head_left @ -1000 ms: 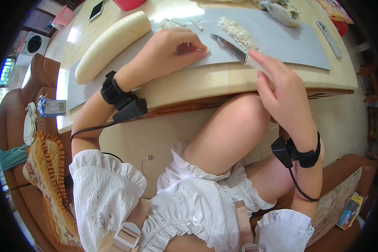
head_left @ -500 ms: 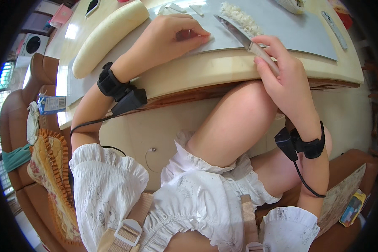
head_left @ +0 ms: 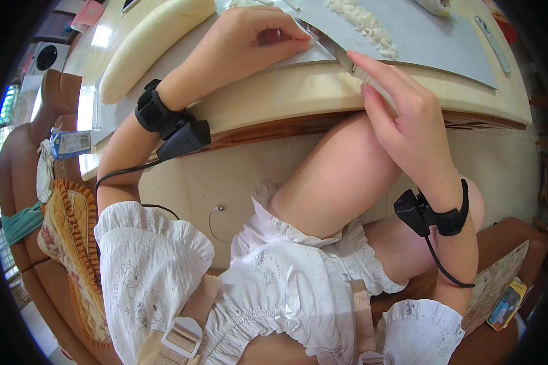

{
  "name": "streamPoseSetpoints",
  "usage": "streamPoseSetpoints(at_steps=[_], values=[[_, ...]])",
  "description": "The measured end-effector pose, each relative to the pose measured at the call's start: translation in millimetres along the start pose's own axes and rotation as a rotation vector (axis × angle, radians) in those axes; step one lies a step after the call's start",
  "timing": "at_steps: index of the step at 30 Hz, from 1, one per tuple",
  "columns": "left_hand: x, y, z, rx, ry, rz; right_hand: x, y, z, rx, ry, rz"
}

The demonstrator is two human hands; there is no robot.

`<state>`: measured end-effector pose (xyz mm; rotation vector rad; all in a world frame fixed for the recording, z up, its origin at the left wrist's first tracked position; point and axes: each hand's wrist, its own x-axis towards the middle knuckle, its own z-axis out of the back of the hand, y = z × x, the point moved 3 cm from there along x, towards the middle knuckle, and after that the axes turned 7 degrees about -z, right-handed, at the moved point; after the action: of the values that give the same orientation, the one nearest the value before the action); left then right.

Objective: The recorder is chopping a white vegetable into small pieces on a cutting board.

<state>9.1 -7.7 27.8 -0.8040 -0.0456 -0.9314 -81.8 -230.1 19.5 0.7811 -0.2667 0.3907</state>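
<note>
Knife with a narrow silver metal blade and a pale, slim handle (head_left: 333, 48): positioned near the middle of the table's near edge, tilted, with its tip pointing to the far left. The right hand (head_left: 417, 115) holds the handle. Its index finger extends along the handle to the base of the blade; the thumb presses from the near side.

The left hand (head_left: 240, 42) is narrow, with thumb and fingertips pinched together. A small white vegetable piece (head_left: 312, 42) shows at the fingertips, mostly hidden. The blade tip lies just beside this piece; contact between them cannot be told.

Both hands are at the near side of a flat grey cutting board (head_left: 435, 48), which rests on a glossy cream-coloured table (head_left: 274, 100). An elongated heap of finely chopped white vegetable bits (head_left: 365, 27) lies on the board, beyond the knife and to its right. Thin white slices (head_left: 293, 5) lie on the far part of the board.

A long, thick, cylindrical pale vegetable (head_left: 149, 52) lies slantwise at the left, near the left forearm. A slim grey remote control (head_left: 492, 44) lies right of the board. Each wrist carries a black strap with a box-shaped black module (head_left: 186, 139) and cable.
</note>
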Motion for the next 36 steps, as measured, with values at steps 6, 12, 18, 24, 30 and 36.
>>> streamPoseSetpoints(at_steps=[6,12,18,24,30,36], values=[[-1.1,-0.1,-1.2,0.004,0.013,0.033,-2.7,0.7,0.4,-0.052,0.069,-0.069],[-2.9,0.5,-0.8,0.005,-0.002,0.031,-2.3,3.1,-2.0,-0.038,0.068,-0.065],[0.5,-7.1,1.9,0.025,0.028,0.090,-8.3,13.1,-10.9,-0.196,0.026,-0.061],[0.4,-0.4,0.9,0.004,0.015,0.040,-7.5,20.0,-21.3,-0.394,-0.006,-0.052],[2.1,-7.6,0.4,-0.010,-0.014,0.092,0.2,24.3,-13.5,-0.405,0.056,-0.063],[-1.1,-0.1,-1.4,-0.029,-0.012,0.059,1.1,12.1,2.7,-0.234,0.046,-0.126]])
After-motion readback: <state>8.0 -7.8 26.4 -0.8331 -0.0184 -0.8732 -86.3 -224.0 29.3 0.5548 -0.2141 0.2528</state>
